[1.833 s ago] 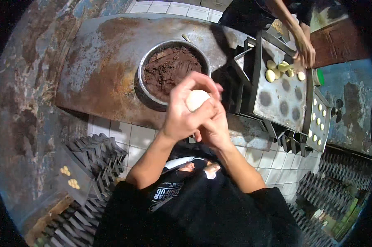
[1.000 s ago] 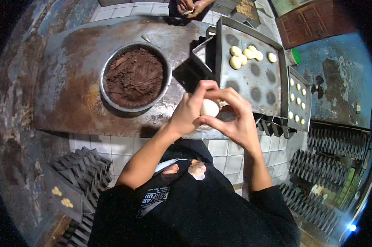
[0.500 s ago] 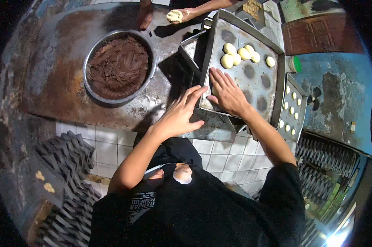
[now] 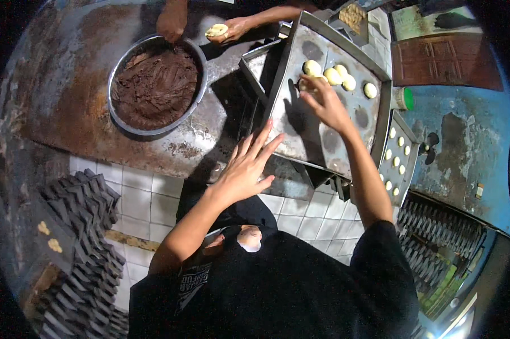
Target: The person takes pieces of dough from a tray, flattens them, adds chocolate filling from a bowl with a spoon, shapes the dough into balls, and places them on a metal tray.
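My left hand (image 4: pixel 246 166) hovers by the front left corner of the large metal tray (image 4: pixel 356 150), fingers spread and empty. My right hand (image 4: pixel 328 107) reaches over the tray, fingers apart and slightly bent, fingertips at the lowest of several pale dough balls (image 4: pixel 348 82), partly hiding it; whether they touch it I cannot tell. To the left, a round metal bowl of dark brown paste (image 4: pixel 153 90) sits on the rusty table (image 4: pixel 68 113).
A co-worker's hand (image 4: pixel 172 22) is at the bowl's back rim; their other hand (image 4: pixel 227 35) holds flattened pale dough. A smaller tray of dough pieces (image 4: pixel 402 175) stands right, near a green-lidded container (image 4: pixel 403 99). Stacked metal racks (image 4: pixel 85 226) fill the lower left.
The white ball earlier between my hands is no longer visible there. My right hand has lifted from the tray toward the dough balls. The co-worker's left-side hand has moved toward the bowl.
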### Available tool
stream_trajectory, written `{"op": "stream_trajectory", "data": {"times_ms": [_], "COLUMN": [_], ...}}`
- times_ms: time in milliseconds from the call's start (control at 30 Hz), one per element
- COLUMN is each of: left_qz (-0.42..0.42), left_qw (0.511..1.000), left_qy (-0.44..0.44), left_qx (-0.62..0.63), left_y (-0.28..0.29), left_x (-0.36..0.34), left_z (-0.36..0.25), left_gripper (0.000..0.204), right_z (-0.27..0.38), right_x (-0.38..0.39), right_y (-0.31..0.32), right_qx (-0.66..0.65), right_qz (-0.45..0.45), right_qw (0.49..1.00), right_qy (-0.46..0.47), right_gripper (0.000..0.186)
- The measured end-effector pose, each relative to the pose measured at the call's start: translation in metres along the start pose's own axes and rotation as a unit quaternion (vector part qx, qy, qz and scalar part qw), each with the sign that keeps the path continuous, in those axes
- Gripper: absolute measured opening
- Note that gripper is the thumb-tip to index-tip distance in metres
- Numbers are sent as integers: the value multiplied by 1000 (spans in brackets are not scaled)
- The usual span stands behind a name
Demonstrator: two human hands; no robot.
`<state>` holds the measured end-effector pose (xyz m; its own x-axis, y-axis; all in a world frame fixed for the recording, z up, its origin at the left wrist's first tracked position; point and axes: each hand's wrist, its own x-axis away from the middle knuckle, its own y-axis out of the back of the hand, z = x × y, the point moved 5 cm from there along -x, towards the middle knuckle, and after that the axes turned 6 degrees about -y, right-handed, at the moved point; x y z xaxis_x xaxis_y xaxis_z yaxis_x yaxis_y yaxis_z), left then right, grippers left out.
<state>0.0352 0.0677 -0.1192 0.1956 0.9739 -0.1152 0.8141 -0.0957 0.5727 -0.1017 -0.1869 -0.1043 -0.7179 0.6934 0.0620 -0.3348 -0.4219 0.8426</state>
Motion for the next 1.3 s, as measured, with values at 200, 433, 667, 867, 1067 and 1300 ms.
{"op": "stream_trajectory", "data": {"times_ms": [200,433,667,867,1067,1300], "left_qz": [-22,-138,-117,-142,-98,2], "left_qw": [999,990,992,988,994,993], "left_qy": [9,-32,-46,-31,4,-24], "left_qx": [-36,-30,-7,43,44,-118], "left_y": [17,25,9,9,1,-34], "left_x": [-2,-29,-54,-52,-55,-82], "left_z": [-5,-33,-36,-32,-32,-34], "left_gripper": [98,49,39,38,39,38], "right_z": [15,4,23,11,-22,-47], "right_x": [42,93,103,92,66,71], "right_y": [-14,9,-15,-18,-18,-24], "right_qx": [-522,-170,-78,-197,100,-279], "right_qz": [167,146,156,192,89,148], "right_qw": [809,957,982,962,989,929], "right_qy": [-214,-187,69,-7,-61,-191], "right_gripper": [49,56,65,35,34,38]}}
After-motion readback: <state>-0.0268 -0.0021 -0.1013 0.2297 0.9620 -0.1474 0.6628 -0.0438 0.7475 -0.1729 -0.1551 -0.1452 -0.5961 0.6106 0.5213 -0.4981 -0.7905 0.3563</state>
